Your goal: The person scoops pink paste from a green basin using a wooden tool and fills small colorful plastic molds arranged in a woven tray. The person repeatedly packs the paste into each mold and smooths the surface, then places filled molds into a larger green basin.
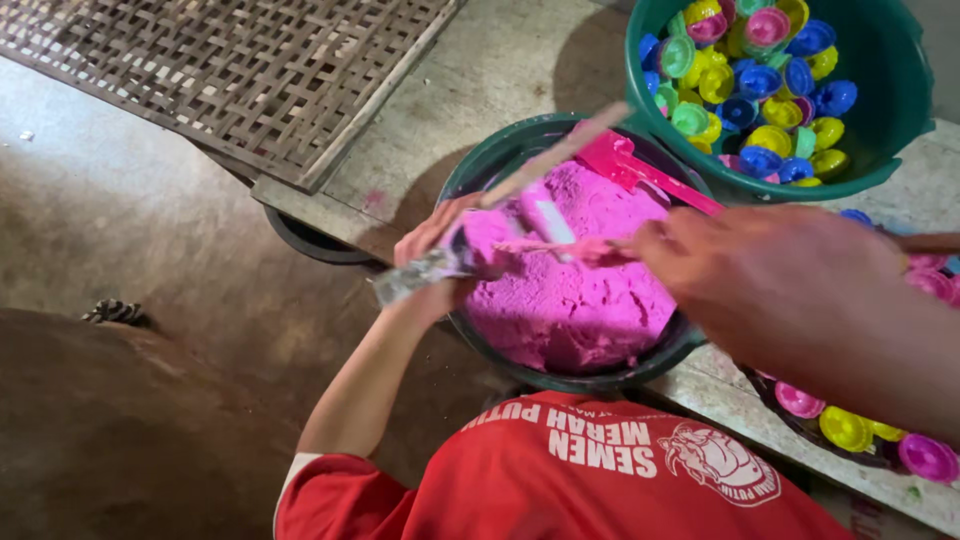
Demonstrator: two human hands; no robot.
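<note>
A dark green basin (500, 160) holds a mound of pink powder (580, 300). My left hand (432, 250) rests at the basin's left rim, closed around a long stick (560, 152) whose lower end is wrapped in silvery foil. My right hand (770, 270), blurred, reaches in from the right. It pinches a thin stick (560, 247) coated in pink powder, held over the mound. A pink plastic scoop (640, 168) lies in the powder at the far side. My red shirt (600, 480) fills the bottom of the view.
A green bucket (900, 120) of small coloured plastic cups stands behind the basin at top right. More cups (845, 428) lie in a dark tray at lower right. A woven bamboo mat (230, 70) sits at top left on the concrete bench (480, 70).
</note>
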